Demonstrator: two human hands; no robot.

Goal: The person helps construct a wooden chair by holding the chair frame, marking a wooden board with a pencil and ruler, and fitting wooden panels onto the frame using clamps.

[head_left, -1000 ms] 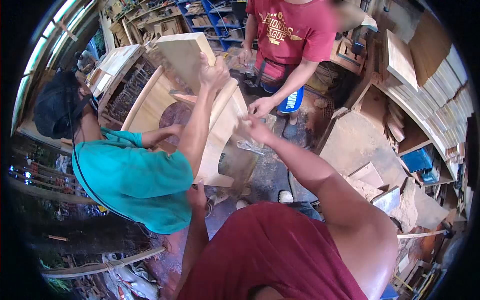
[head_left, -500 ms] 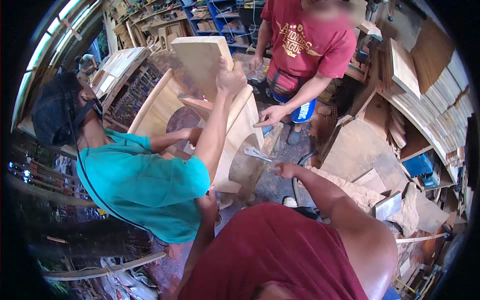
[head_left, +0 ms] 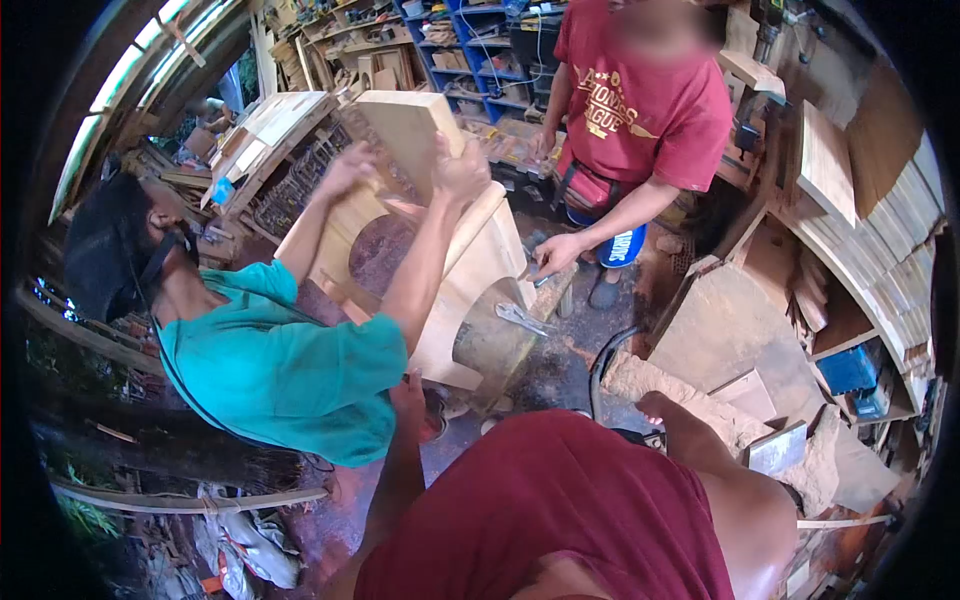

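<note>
A curved wooden frame (head_left: 452, 318) stands left of centre. My left hand (head_left: 406, 396) is at its lower near edge, beside the teal shirt; its fingers are largely hidden. Out to the right, my right hand (head_left: 655, 406) hangs over the sawdust-covered wood, its fingers too small and blurred to read. A person in a teal shirt (head_left: 290, 370) holds a thick wooden board (head_left: 395, 130) above the frame with one hand and has the other raised beside it. Another person in a red shirt (head_left: 640, 110) holds a small tool at the frame's right side. A metal clamp-like tool (head_left: 522, 318) lies near the frame's cutout.
Stacked boards (head_left: 890, 240) line a shelf at the right. A blue box (head_left: 848, 370) sits in it. Wood scraps (head_left: 748, 394) lie below. A dark hose (head_left: 600, 370) curves over the floor. Blue shelves (head_left: 490, 60) stand at the back, and a workbench (head_left: 265, 135) at the back left.
My right hand has moved away from the frame to the right. The teal-shirted person's far hand has risen beside the board. The red-shirted person's hand now holds a small tool.
</note>
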